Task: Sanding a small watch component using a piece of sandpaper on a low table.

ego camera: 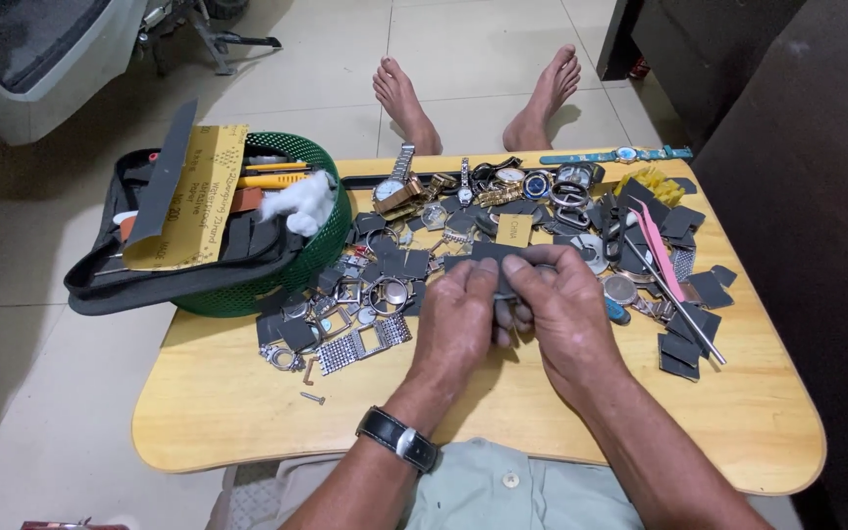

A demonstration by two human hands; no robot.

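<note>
Both hands, left hand (458, 319) and right hand (561, 304), grip a dark abrasive piece (504, 253) above the bench (247, 412); many watch parts (385, 294) lie unsorted beyond.

I see a smooth, faintly glossy wooden table (247, 412). My left hand (458, 324) and right hand (566, 309) pinch a matt dark grey abrasive strip (503, 253). Shiny metal watches (399, 186) glint beside a green plastic mesh basket (321, 240), rough yellow sandpaper (193, 201), fluffy white cotton (301, 201) and a black fabric pouch (149, 285).
</note>
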